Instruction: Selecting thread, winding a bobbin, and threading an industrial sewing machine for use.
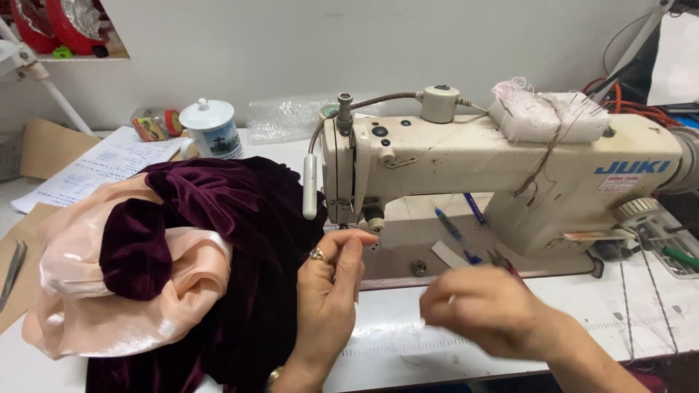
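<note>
A cream industrial sewing machine (510,167) stands on a white table (408,342). Dark purple velvet fabric (240,211) with a peach satin lining (124,306) is heaped to the left of its needle. My left hand (328,291), a ring on one finger, rests upright beside the velvet just below the needle area (349,222), fingers together and pointing up. My right hand (480,309) is blurred over the table's front, fingers pinched; whether it holds a thread I cannot tell.
Blue pens (455,233) and a small tool lie on the machine bed. A lidded white mug (211,129), papers (102,171) and brown card sit at the back left. Scissors (13,269) lie at the left edge. A padded pin cushion (546,113) tops the machine.
</note>
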